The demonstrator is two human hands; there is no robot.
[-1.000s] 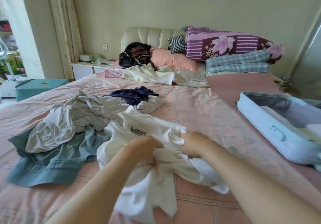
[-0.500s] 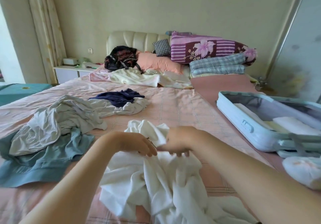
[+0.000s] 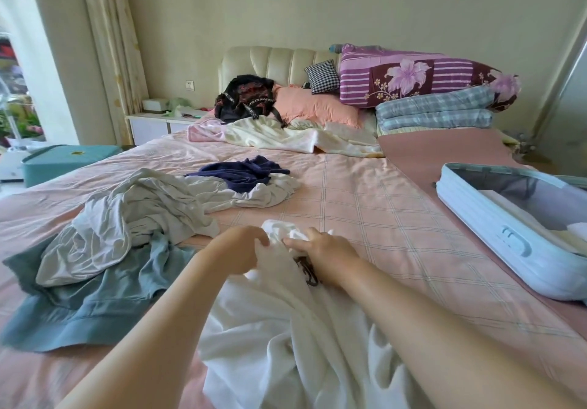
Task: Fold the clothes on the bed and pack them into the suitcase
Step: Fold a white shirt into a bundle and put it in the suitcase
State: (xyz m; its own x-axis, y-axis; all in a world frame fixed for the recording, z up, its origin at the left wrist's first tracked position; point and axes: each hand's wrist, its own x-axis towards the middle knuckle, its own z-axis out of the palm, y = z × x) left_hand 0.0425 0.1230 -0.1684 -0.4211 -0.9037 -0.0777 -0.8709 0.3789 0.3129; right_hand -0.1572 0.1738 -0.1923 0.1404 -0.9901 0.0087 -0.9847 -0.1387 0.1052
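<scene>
A crumpled white garment (image 3: 286,329) with a dark print lies on the pink checked bed (image 3: 365,205) right in front of me. My left hand (image 3: 236,250) and my right hand (image 3: 324,253) both grip its bunched top edge, close together. To the left lies a heap of clothes: a pale grey-white garment (image 3: 127,221) on top of a teal one (image 3: 85,304), and farther back a navy garment (image 3: 241,170). An open light-blue suitcase (image 3: 495,218) sits on the bed's right side with pale folded things inside.
At the headboard are a black backpack (image 3: 244,97), a peach pillow (image 3: 314,107), a checked cushion (image 3: 322,75), folded quilts (image 3: 422,91) and a rumpled cream blanket (image 3: 286,135). A teal box (image 3: 63,161) and white nightstand (image 3: 158,126) stand left of the bed.
Both hands have pulled the white garment off the pile toward me and regripped it near its top edge. My head swung right and then back left.
</scene>
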